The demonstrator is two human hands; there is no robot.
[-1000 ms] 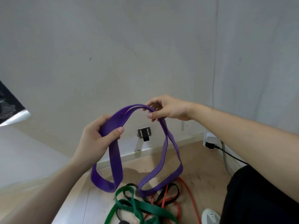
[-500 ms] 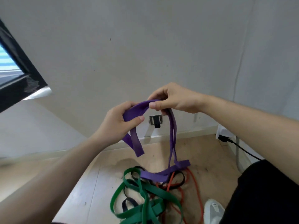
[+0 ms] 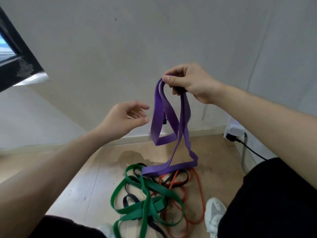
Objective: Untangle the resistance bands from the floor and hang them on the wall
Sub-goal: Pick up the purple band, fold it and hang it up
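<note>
The purple band (image 3: 171,117) is now hanging from the right hand (image 3: 188,83) alone, pinched at its top fold between thumb and fingers at one o'clock from frame centre; half a second ago both hands were gripping it. The left hand (image 3: 125,117) is hovering just beside it at nine o'clock, fingers loosely spread and empty; the band's lowest loop is draping near the green band (image 3: 145,194), orange band (image 3: 197,186) and black band (image 3: 178,179) tangled on the floor (image 3: 85,186) at six o'clock, so it is probably free and ready for the wall (image 3: 154,40).

Left hand (image 3: 126,117) off purple band (image 3: 171,121)
</note>
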